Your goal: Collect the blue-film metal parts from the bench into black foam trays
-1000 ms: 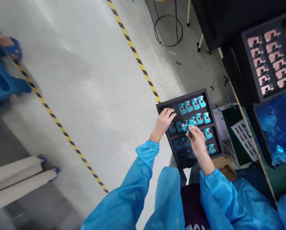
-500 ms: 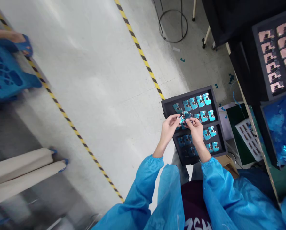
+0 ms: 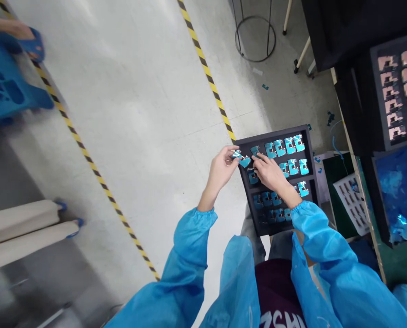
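Closest to us, our blue smock sleeves (image 3: 190, 255) run out over a black compartmented tray (image 3: 309, 150) that rests across our lap. Its pockets are filled with small blue-filmed notched parts (image 3: 292, 145), set in rows. Our left hand (image 3: 220, 171) sits at the tray's near-left corner, fingers (image 3: 231, 150) pinched on one small blue-filmed part (image 3: 236, 155), held just above the rim. Right beside it, our right hand (image 3: 268, 173) lies flat over the tray's upper left pockets, fingers stretched out and grasping nothing, the tips touching another blue part (image 3: 246, 161) at the edge. Off to the right, the bench (image 3: 377, 246) carries a blue plastic sheet (image 3: 399, 182) and a second black tray of pinkish copper-coloured parts (image 3: 399, 91). Beyond, yellow-and-black floor tape (image 3: 206, 70) crosses the grey floor, with a round wire stand base (image 3: 254, 41) past it.
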Demonstrator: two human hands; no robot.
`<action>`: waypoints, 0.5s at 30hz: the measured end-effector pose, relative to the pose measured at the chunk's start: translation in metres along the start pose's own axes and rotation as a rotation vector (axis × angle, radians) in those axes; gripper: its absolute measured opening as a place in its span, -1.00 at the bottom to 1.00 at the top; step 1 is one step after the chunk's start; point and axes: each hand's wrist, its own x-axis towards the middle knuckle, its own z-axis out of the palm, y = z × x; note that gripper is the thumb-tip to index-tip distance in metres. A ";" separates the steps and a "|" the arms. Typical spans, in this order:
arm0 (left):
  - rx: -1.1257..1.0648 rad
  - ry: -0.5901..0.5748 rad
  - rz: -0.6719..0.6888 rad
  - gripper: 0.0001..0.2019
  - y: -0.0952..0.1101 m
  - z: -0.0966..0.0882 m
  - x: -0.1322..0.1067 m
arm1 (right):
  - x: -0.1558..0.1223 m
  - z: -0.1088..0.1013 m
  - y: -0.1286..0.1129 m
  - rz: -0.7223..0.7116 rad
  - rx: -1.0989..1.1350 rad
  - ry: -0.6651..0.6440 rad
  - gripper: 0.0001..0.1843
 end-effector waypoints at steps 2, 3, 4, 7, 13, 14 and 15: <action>0.025 -0.011 0.001 -0.68 0.000 0.008 0.008 | 0.003 0.002 0.000 0.056 -0.041 0.019 -0.66; 0.031 -0.024 -0.007 -0.71 0.000 0.012 0.013 | 0.003 0.003 0.001 0.075 -0.053 0.028 -0.66; 0.038 -0.042 -0.016 -0.74 0.000 0.015 0.018 | 0.003 0.004 0.001 0.086 -0.061 0.035 -0.66; 0.124 -0.100 -0.022 -0.79 0.002 0.022 0.035 | -0.002 0.006 -0.002 0.081 -0.072 0.054 -0.65; 0.379 -0.143 0.020 -0.77 0.001 0.039 0.053 | -0.031 0.006 -0.016 0.160 -0.002 0.199 -0.70; 0.425 -0.136 0.017 -0.77 0.001 0.042 0.052 | -0.036 0.008 -0.018 0.172 0.016 0.232 -0.71; 0.472 -0.127 0.010 -0.77 0.002 0.045 0.051 | -0.039 0.010 -0.018 0.175 0.031 0.258 -0.71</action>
